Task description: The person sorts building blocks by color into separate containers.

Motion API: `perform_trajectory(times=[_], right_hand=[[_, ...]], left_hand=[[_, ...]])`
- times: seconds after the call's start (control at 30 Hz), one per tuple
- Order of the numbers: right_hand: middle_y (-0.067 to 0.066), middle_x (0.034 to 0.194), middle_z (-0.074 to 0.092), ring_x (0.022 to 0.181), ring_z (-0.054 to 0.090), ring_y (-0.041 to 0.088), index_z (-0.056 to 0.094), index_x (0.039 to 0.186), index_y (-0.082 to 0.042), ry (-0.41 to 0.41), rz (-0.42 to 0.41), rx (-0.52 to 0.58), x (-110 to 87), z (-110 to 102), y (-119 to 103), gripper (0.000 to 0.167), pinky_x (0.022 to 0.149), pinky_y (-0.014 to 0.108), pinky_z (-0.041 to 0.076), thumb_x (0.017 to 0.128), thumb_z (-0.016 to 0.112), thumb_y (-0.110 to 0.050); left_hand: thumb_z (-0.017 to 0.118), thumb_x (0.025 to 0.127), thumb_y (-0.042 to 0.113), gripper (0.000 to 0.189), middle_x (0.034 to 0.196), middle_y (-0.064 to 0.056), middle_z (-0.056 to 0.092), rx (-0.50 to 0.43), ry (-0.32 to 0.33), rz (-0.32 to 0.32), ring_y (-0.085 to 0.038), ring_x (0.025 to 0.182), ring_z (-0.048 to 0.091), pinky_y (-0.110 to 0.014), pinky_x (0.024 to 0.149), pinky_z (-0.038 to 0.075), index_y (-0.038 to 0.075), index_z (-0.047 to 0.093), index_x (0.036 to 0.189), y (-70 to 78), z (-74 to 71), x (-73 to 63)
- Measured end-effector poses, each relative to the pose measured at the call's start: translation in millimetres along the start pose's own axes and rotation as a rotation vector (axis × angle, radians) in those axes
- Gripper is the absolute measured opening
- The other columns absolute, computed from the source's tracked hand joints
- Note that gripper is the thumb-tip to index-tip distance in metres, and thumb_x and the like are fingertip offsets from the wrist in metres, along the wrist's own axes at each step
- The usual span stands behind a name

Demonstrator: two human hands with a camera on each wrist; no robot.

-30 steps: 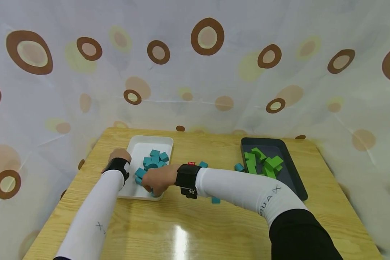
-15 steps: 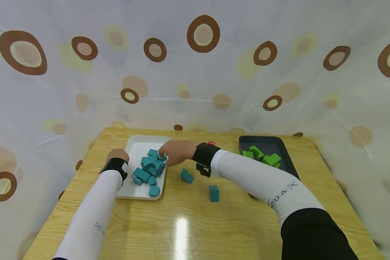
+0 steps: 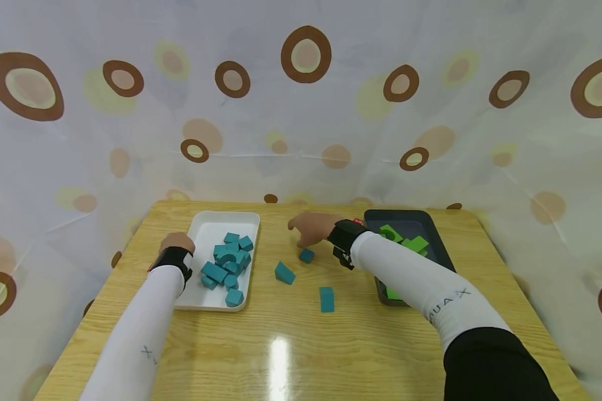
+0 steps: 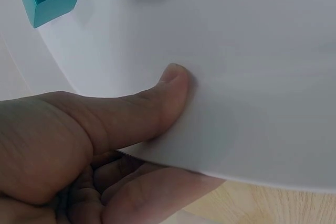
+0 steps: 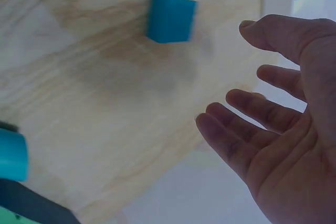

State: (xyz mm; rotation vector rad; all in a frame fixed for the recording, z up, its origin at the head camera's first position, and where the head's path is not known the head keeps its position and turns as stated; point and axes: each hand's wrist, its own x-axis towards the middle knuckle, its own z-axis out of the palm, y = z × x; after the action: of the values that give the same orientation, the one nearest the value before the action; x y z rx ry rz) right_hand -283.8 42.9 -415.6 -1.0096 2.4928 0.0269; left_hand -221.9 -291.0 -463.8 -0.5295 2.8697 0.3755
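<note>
My left hand (image 3: 178, 241) holds the left rim of the white tray (image 3: 205, 223). In the left wrist view the thumb (image 4: 170, 95) presses on the inside of the tray, with the fingers under its edge. A pile of teal blocks (image 3: 226, 262) lies in that tray. My right hand (image 3: 312, 227) is over the table with spread, relaxed fingers and nothing in its grasp. Just below it in the head view is a small teal block (image 3: 306, 255), apart from the fingers in the right wrist view.
A teal wedge (image 3: 284, 273) and an upright-looking teal block (image 3: 326, 299) lie on the wooden table. The dark tray (image 3: 408, 221) on the right holds several green blocks (image 3: 415, 244), partly behind my right arm. Beside it is another teal piece (image 5: 11, 155). A patterned curtain hangs behind.
My right hand has risen from the white tray and moved right to the small teal block on the table. The left hand keeps its hold on the tray.
</note>
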Motion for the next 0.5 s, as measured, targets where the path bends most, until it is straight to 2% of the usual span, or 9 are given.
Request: perform_trajectory(times=[0.07,0.17,0.3,0.4,0.5], right_hand=[[0.016,0.148,0.056,0.125,0.061,0.031,0.054,0.146,-0.004,-0.017,-0.007,0.006,0.3,10.6,3.2,0.05,0.102,0.043,0.05,0.1,0.066,-0.021],[0.014,0.134,0.065,0.104,0.066,0.025,0.065,0.132,-0.005,-0.03,-0.027,0.011,1.6,21.7,5.2,0.038,0.091,0.039,0.054,0.098,0.069,-0.02],[0.006,0.106,0.07,0.083,0.06,0.016,0.072,0.107,-0.009,-0.028,-0.033,-0.011,6.0,28.5,4.8,0.014,0.076,0.032,0.051,0.094,0.072,-0.016],[0.002,0.089,0.066,0.074,0.055,0.014,0.07,0.094,-0.011,-0.031,-0.029,-0.024,9.9,29.4,3.8,0.003,0.069,0.03,0.046,0.091,0.073,-0.01],[0.001,0.086,0.065,0.073,0.055,0.015,0.07,0.091,-0.012,-0.035,-0.007,-0.022,14.1,26.6,-0.4,0.006,0.067,0.029,0.046,0.09,0.072,-0.006]], left_hand=[[0.047,0.097,0.004,0.03,0.094,-0.029,0.07,-0.005,-0.004,-0.005,-0.028,0.07,0.059,-0.04,0.069,0.057,-0.016,0.068,0.093,0.0,0.4,0.6],[0.047,0.098,0.005,0.03,0.091,-0.028,0.07,-0.002,-0.006,-0.004,-0.027,0.069,0.057,-0.039,0.066,0.055,-0.016,0.068,0.092,0.5,-0.1,1.3],[0.047,0.097,0.004,0.03,0.091,-0.028,0.069,-0.011,-0.007,-0.005,-0.028,0.069,0.057,-0.04,0.066,0.055,-0.016,0.068,0.091,1.7,-2.0,3.2],[0.047,0.097,0.004,0.029,0.095,-0.029,0.07,-0.01,-0.003,0.003,-0.029,0.072,0.058,-0.041,0.069,0.056,-0.016,0.068,0.093,2.7,-3.3,4.5],[0.048,0.097,0.005,0.029,0.096,-0.029,0.071,0.007,0.011,0.022,-0.029,0.073,0.059,-0.041,0.072,0.057,-0.015,0.068,0.093,3.5,-5.3,1.9]])
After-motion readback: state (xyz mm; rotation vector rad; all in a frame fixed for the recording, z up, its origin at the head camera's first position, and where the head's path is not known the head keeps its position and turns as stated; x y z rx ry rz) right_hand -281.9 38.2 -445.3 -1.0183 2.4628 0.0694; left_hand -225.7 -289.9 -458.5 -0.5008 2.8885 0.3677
